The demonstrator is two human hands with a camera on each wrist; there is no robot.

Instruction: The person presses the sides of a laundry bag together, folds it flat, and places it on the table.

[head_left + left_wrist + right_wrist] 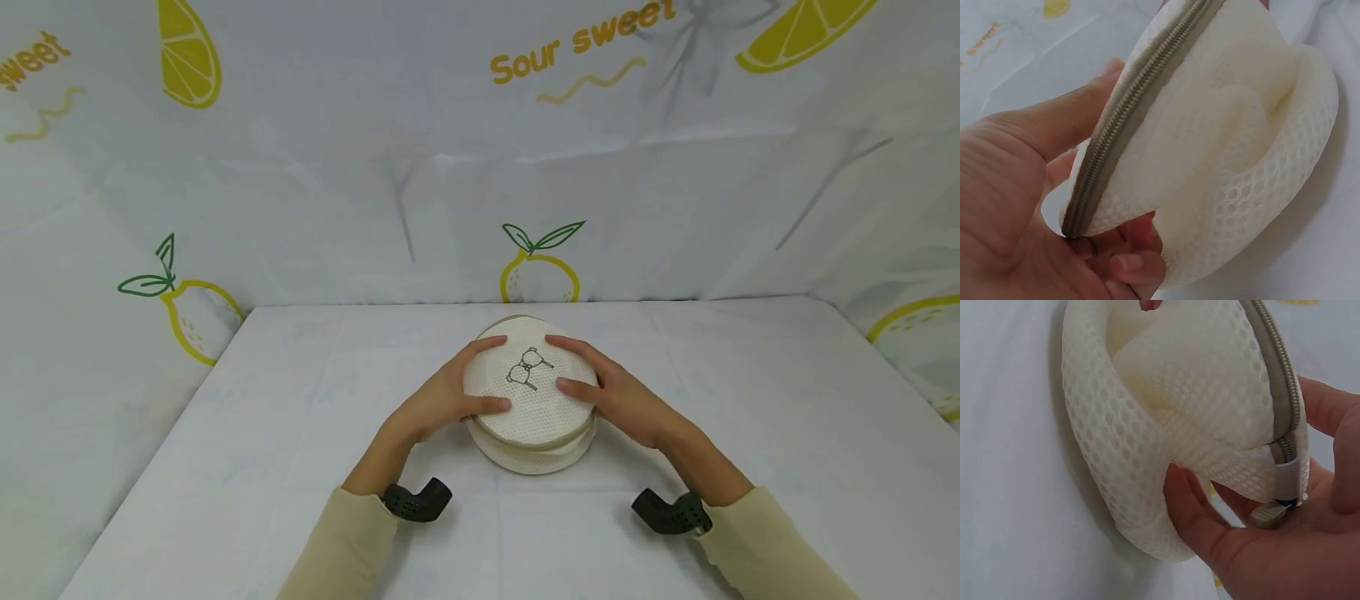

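Note:
A round cream mesh laundry bag [536, 408], printed with a small pair of glasses on its top, rests on the table in the head view. My left hand [453, 387] grips its left side, thumb on the top and some fingers tucked under the upper rim. On the opposite side my right hand [618, 396] holds the rim the same way. In the left wrist view a closed beige zipper [1138, 100] runs around the upper rim, and the mesh side below is folded inward. The zipper pull [1269, 514] hangs beside my right fingers in the right wrist view.
A white cloth [300, 400] covers the table. Behind it hangs a white curtain [322, 192] with lemon prints and lettering. Dark wrist camera mounts [417, 500] sit below both hands.

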